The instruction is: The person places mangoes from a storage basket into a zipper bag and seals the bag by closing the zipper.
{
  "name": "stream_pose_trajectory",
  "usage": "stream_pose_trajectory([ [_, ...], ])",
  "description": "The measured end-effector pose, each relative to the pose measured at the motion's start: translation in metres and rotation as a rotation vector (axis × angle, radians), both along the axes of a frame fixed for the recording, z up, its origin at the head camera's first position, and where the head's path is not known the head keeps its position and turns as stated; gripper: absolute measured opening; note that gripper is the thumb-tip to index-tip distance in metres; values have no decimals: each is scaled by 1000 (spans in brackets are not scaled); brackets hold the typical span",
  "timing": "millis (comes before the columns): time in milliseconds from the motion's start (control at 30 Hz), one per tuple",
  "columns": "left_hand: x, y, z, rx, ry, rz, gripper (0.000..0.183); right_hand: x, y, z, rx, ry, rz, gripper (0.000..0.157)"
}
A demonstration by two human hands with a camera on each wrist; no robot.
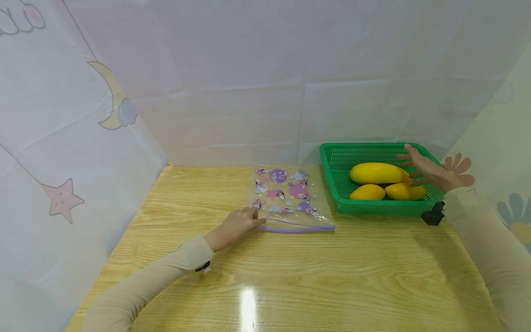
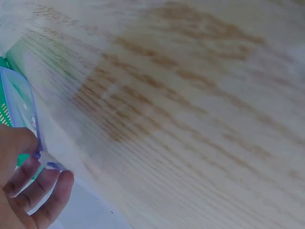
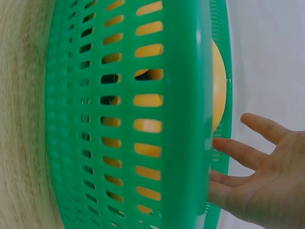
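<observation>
Some steadiness helps: left hand (image 1: 237, 226) pinching the bag (image 1: 290, 191) by its edge, right hand (image 1: 433, 173), fingers spread and empty, best curled round one yellow fruit (image 1: 375, 173) before clearing the basket (image 1: 381, 208).

The basket (image 1: 381, 209) sits on the bench (image 1: 352, 267), in front of the backdrop (image 1: 232, 92). Inside the basket, the rear fruit (image 1: 375, 173) lies behind the front-left fruit (image 1: 367, 192) and front-right fruit (image 1: 402, 192), which lie side by side. Just left of the basket, the bag (image 1: 286, 193) lies on the bench, its near edge farther forward than the basket's. Of the hands, the left hand (image 1: 237, 226) is left of the basket, at the bag's near-left corner; the right hand (image 1: 429, 170) is over the basket's right end.
</observation>
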State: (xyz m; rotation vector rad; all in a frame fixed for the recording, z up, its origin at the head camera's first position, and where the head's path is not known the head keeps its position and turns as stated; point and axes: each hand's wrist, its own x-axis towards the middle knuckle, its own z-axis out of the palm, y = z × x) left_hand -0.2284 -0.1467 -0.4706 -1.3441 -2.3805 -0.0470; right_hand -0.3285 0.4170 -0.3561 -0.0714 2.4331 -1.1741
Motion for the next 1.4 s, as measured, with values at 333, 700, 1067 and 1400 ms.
stream_pose_trajectory([
  [333, -2, 3, -1, -17, 185, 9, 32, 0, -5, 7, -65, -54, -47, 102],
  [700, 1, 7, 2, 5, 135, 81, 32, -4, -2, 6, -141, -87, -83, 102],
  [1067, 2, 8, 4, 56, 41, 130, 48, -1, -1, 6, -184, -75, -74, 100],
  [1400, 1, 10, 5, 186, -81, 165, 47, -3, 0, 4, -247, -111, -114, 99],
])
